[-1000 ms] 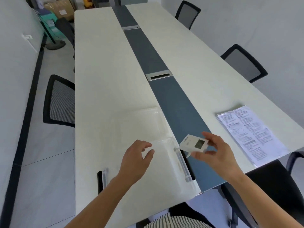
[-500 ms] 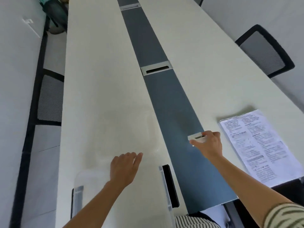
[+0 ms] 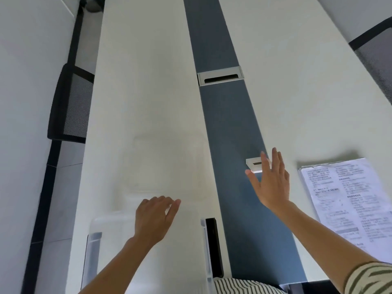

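Two hands show in my feed. At far left a mesh chair (image 3: 72, 102) is half hidden by the white table (image 3: 148, 81). The clear plastic box (image 3: 110, 228) nearly vanishes against the tabletop, and its near end runs off the frame. The left hand (image 3: 156, 219) lies over its far rim with fingers curled; I cannot tell whether they clasp it. The right hand (image 3: 272, 183) is spread and released, covering part of the small white meter (image 3: 253, 163) at the right edge of the blue strip (image 3: 222, 124); contact is unclear. Printed sheets (image 3: 350, 200) are cut off at right.
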A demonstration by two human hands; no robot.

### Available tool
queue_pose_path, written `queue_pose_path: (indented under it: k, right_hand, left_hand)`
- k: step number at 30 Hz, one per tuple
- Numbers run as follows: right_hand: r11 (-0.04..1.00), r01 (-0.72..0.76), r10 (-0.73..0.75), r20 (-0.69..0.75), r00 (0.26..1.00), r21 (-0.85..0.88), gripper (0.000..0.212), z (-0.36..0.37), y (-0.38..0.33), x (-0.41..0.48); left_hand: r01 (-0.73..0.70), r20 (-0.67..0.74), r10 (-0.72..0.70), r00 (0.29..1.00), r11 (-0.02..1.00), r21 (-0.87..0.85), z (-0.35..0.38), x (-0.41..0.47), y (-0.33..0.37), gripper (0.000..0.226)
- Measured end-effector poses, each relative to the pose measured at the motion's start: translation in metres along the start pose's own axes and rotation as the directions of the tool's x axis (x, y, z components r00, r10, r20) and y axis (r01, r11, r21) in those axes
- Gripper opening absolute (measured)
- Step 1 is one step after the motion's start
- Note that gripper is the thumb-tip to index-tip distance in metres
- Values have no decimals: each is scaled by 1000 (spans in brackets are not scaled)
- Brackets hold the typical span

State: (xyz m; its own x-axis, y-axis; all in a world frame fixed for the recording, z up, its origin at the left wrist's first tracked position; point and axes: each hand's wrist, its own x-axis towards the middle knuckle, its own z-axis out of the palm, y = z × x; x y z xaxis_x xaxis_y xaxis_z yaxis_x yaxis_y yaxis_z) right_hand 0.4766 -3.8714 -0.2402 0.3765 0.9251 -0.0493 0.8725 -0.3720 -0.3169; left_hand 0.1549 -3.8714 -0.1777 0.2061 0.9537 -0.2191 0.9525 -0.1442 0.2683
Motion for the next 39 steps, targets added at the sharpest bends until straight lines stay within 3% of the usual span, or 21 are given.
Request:
queue_pose_path:
  k: [3,8,19,23,26,28,31,34,39]
  right_hand:
    - [987,97,-86,86,993,-125,72,12,10,-19]
    - [978,117,-97,124,988,-171,73,15,9,2]
    - [981,80,-52,163,985,-174,72,2,-6,42]
    - [982,178,-169,114,979,-68,60,-10,-41,41]
    - [981,165,-190,310,932,106,43,-4,-86,39]
    - [989,94,-137,446,884,116,41,11,-113,38]
    - [1000,-5,5,553,833,-1,48,35,-133,35]
    - [998,-22,54,552,832,-66,41,46,-139,34]
    - [994,-52,96,513,853,-98,28,42,-130,39]
  left_hand:
    - [-9,-23,9,1000,1000,4,3,3,-3,56]
    - [-23,-44,23,999,1000,7,3,5,-4,53]
    - [-18,-64,17,998,1000,-21,6,2,-6,55]
    - [-23,-54,22,998,999,-23,6,0,-6,55]
    - [-25,-97,12,995,991,-132,6,-3,-8,50]
    - [-16,-192,-24,981,979,-204,4,-9,-12,41]
    - [71,-319,-148,936,968,-241,-5,-29,-27,37]
    - [249,-362,-305,881,949,-192,-13,-60,-59,41]
    - [589,-215,-602,769,798,-128,-10,-110,-119,45]
